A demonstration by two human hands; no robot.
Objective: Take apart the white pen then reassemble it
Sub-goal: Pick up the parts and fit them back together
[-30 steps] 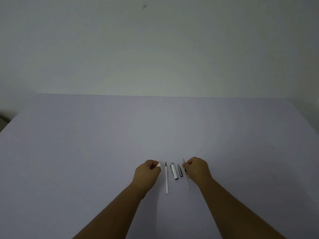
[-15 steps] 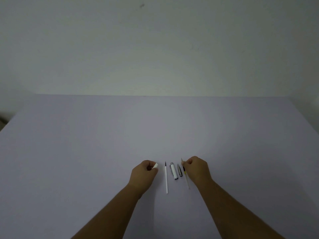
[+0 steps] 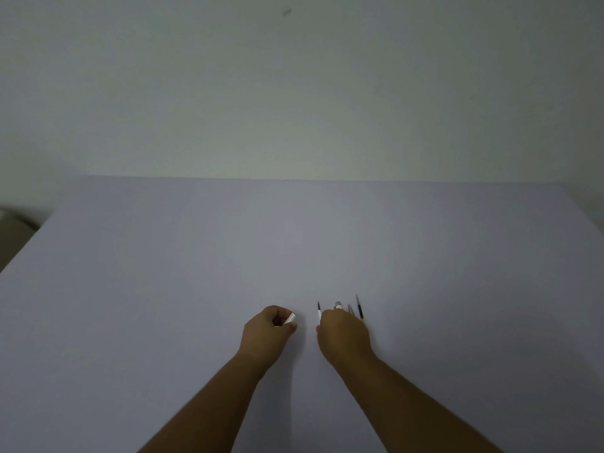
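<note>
The white pen lies in pieces on the pale table (image 3: 196,289). My left hand (image 3: 269,331) is closed around a short white barrel piece (image 3: 290,318), whose end sticks out by the thumb. My right hand (image 3: 343,333) lies knuckles-up over the row of parts, its fingertips at the thin white refill tube (image 3: 318,311), of which only the dark-tipped far end shows. Past the knuckles I see the end of the white and silver cap (image 3: 338,305) and a grey pointed piece (image 3: 350,309). A thin dark and yellow rod (image 3: 360,308) lies just right of the hand.
The table's far edge meets a plain wall (image 3: 294,93). A dim brown object (image 3: 13,220) sits beyond the table's left edge.
My right hand has let go of the thin dark and yellow rod, which now rests on the table, and has moved left onto the white refill tube. The left hand keeps its barrel piece.
</note>
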